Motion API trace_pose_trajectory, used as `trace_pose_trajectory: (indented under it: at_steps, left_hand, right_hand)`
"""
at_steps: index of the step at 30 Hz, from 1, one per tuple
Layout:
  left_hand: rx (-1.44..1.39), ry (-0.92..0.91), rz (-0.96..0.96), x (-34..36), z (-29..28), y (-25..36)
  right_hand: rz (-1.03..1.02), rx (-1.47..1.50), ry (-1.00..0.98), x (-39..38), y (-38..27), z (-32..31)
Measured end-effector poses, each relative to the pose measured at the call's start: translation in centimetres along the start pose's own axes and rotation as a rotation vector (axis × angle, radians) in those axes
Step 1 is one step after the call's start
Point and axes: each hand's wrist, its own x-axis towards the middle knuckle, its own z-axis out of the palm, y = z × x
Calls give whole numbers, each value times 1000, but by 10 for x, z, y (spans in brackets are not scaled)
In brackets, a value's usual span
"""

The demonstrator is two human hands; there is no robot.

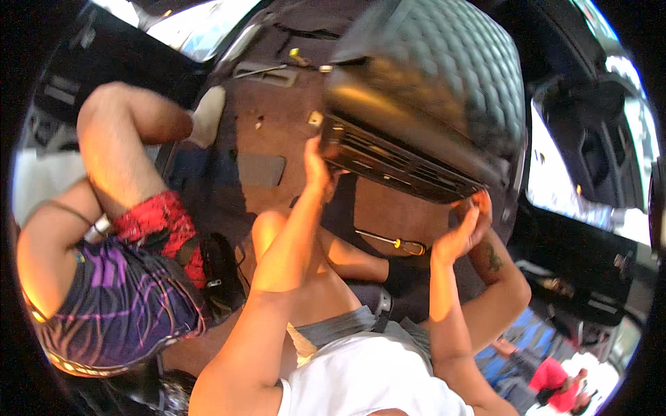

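In front of me is a car seat point(444, 76) with dark quilted upholstery, tilted, with a long black slotted panel point(402, 163) along its near edge. My left hand point(320, 170) is closed around the panel's left end, some fingers hidden beneath it. At the right end my right hand point(468, 225) holds the lower corner, its fingers curled up against the edge. On the floor below the panel lies a screwdriver point(392, 242) with a yellow and black handle, apart from both hands.
Brown carpet point(277, 132) covers the car floor, with a grey pad point(261, 170) on it. Close on my left sits another person point(132, 256) in red shorts. Open doors point(583, 256) flank both sides. Outside at lower right is a person in red point(555, 381).
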Motion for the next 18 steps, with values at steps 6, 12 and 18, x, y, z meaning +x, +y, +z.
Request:
trace_pose_trajectory:
  at_steps: [6,12,18]
  left_hand:
    - [-14,11,25,-8,15,10]
    - [-212,-16,-31,0,-6,2]
    - [-282,99,-13,3,-12,-7]
  right_hand:
    - [-740,-653,-673,-42,-88,74]
    - [-1083,-1184,-1248,-32,-104,199]
    - [-1374,-1854,-1356,-28,-73,261]
